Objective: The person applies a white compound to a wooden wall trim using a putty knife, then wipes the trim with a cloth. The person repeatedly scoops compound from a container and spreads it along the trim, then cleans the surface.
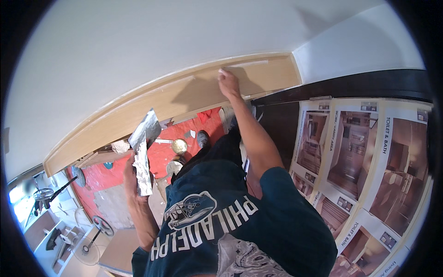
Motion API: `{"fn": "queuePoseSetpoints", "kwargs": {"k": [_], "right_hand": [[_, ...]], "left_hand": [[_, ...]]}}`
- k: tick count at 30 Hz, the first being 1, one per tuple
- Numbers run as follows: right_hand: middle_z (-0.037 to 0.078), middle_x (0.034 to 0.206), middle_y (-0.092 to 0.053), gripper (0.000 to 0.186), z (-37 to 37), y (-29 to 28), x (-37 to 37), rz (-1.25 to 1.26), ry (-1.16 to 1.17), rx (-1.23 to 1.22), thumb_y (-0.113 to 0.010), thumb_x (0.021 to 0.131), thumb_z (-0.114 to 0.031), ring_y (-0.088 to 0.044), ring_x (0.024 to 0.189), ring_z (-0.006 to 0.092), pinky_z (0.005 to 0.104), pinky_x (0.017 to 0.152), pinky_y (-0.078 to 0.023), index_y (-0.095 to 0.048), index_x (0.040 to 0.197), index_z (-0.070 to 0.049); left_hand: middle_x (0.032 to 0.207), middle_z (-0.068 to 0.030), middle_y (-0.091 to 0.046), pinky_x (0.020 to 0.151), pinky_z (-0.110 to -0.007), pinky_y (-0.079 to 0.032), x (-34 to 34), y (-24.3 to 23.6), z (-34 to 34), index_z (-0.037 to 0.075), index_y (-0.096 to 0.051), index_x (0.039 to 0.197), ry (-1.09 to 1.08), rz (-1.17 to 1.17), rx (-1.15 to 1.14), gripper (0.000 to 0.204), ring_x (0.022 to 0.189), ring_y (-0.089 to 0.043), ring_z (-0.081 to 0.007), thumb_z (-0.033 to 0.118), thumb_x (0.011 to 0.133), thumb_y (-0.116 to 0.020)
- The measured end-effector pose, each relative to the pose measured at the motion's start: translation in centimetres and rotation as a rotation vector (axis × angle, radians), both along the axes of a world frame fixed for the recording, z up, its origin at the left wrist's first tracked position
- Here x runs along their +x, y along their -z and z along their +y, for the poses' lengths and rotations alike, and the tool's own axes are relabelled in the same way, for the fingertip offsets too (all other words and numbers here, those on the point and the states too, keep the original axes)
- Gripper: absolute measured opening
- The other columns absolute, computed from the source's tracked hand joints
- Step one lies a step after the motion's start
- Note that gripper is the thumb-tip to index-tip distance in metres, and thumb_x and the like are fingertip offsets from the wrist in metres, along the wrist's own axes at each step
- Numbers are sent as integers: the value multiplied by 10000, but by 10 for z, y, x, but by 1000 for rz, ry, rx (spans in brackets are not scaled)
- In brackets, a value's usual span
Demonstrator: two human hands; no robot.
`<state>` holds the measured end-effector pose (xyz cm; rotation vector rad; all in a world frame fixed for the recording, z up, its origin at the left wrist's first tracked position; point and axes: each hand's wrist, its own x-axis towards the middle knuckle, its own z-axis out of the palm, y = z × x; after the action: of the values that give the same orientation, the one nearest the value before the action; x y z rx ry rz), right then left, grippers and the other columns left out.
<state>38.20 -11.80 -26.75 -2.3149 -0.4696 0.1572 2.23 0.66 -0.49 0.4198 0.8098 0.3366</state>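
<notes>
Right hand point(228, 83) on board point(184, 99); left hand point(134, 177) lower left.

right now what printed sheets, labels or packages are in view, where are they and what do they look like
Printed sheets: taped over the dark surface at right, rectangular, brown interior photos with white margins and small dark tags.
Round tin: on the red floor covering below, gold top, no label readable.
Shirt print: on the person's dark teal shirt, white lettering and a helmet emblem.

White wall point(138, 41), long pale wooden panel point(184, 97), red floor covering point(161, 152) far below, standing fans point(90, 244), printed paper sheets point(369, 157) over dark surface, daylight at lower left.
</notes>
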Motion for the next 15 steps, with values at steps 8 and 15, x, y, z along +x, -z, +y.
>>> {"fn": "queuePoseSetpoints", "kwargs": {"k": [8, 15], "right_hand": [[259, 973, -623, 254, -57, 5, 71, -140, 89, -63, -505, 849, -105, -604, 939, 409, 467, 818, -487, -616, 1025, 40], [218, 979, -651, 295, 3, 1, 19, 91, -10, -151, -515, 867, -208, -607, 999, 378, 419, 843, -490, -651, 1066, -39]], "left_hand": [[966, -106, -642, 393, -171, -501, -17, 5, -5, -43, -439, 1268, -158, 148, -63, 348, 553, -593, -54, 156, 984, -417], [1139, -178, -620, 525, -181, -567, 4, -4, -13, -91, -383, 1329, -99, 148, -18, 408, 650, -640, -94, 150, 1000, -392]]}}
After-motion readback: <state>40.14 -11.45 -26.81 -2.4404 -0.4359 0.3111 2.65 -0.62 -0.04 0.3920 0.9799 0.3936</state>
